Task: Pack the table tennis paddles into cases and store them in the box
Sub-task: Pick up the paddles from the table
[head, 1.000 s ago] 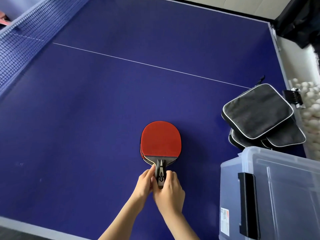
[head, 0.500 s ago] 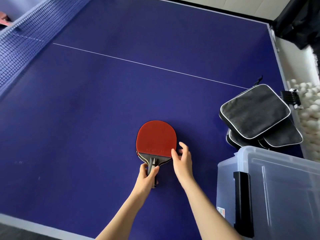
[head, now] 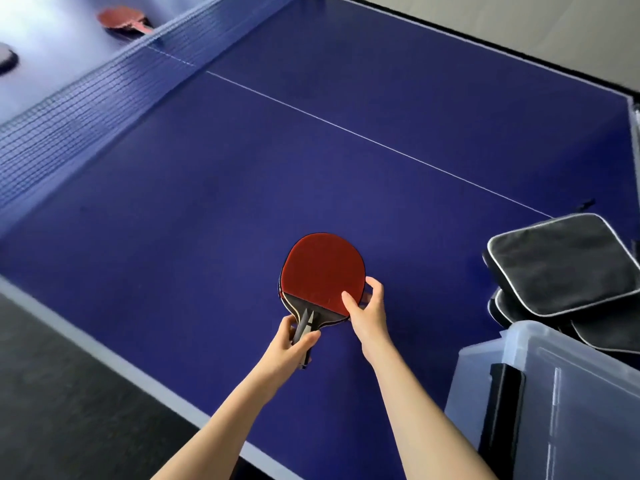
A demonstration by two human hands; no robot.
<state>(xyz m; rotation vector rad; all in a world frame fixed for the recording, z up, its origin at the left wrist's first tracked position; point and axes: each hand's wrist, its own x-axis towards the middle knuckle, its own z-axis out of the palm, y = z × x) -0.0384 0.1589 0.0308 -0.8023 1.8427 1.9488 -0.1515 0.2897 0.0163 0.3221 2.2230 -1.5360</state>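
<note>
A stack of red-faced paddles (head: 322, 268) sits over the blue table (head: 207, 202), near its front edge. My left hand (head: 292, 341) grips the dark handles from below. My right hand (head: 367, 306) pinches the right edge of the blades, thumb on the red rubber and fingers curled behind. To the right, a pile of black cases with white piping (head: 564, 265) lies on the table. A clear plastic box (head: 554, 403) with a black latch stands at the lower right.
The net (head: 86, 98) crosses the upper left. Beyond it lie another red paddle (head: 123, 20) and a dark one (head: 7, 58) at the frame's left edge. The table's grey front edge (head: 104, 362) runs diagonally below my arms, with dark floor beyond.
My right hand left the handles and moved to the blades' right edge, now pinching it. My left hand keeps the handles. The view has swung, revealing the paddles beyond the net.
</note>
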